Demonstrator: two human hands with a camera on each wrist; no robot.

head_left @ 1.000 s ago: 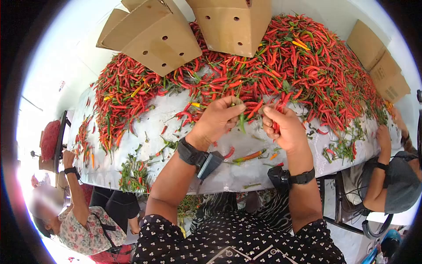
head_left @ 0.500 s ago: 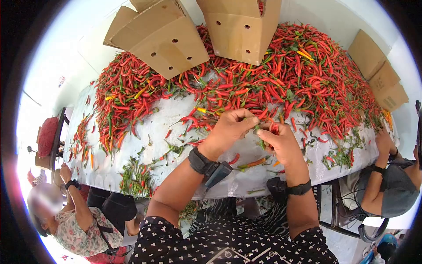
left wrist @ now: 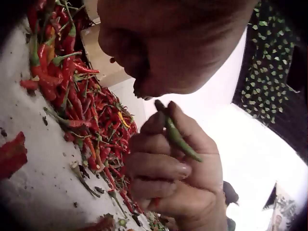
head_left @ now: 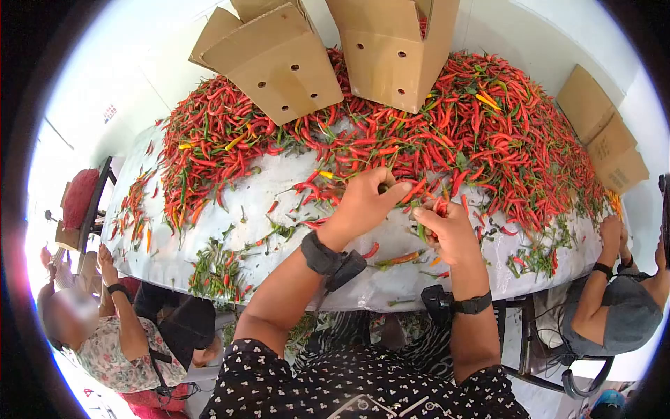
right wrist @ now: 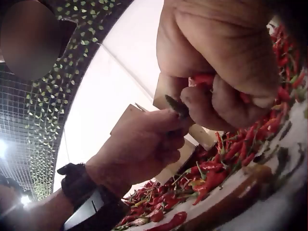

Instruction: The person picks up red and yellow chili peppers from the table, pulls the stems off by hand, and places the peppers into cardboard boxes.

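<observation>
Over the near part of the table, my right hand (head_left: 450, 227) pinches a green chili pepper (left wrist: 178, 137) between thumb and index finger. Its other fingers curl round red chilies (right wrist: 204, 79), mostly hidden. My left hand (head_left: 366, 206) is close beside it, fingers bent in and fingertips right at the green chili's end. Dark bits show at those fingertips in the left wrist view; I cannot tell whether they grip something. Beyond both hands spreads a big heap of red chilies (head_left: 516, 140), with some green and yellow ones.
Two cardboard boxes (head_left: 279, 66) (head_left: 391, 59) stand in the heap at the back. Loose chilies and a pile of green stems (head_left: 216, 272) lie on the pale table cover (head_left: 335, 283). One person (head_left: 129, 349) sits at left; another person (head_left: 614, 314) works at right.
The green chili seen at my left hand a second ago is now in my right hand. My hands came together, then parted slightly. The head view has shifted a little.
</observation>
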